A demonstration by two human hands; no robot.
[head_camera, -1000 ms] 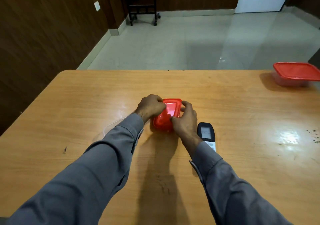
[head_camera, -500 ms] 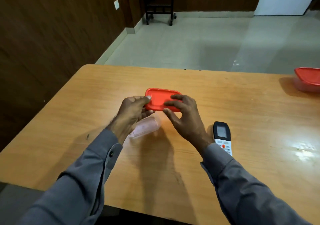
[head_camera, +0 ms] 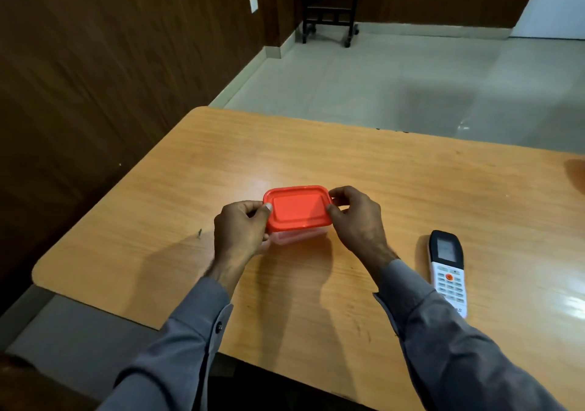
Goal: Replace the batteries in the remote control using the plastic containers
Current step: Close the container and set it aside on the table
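While the box [head_camera: 296, 236] sat on the table [head_camera: 411, 189], its red lid [head_camera: 299, 208] was gripped at both short ends. The left end was pinched by the left hand [head_camera: 242, 230], thumb on the rim and fingers curled at the side. The right end was pinched by the right hand [head_camera: 356, 217]. The remote [head_camera: 448, 271] was laid face up on the table, well right of the box, beside the right sleeve [head_camera: 443, 331].
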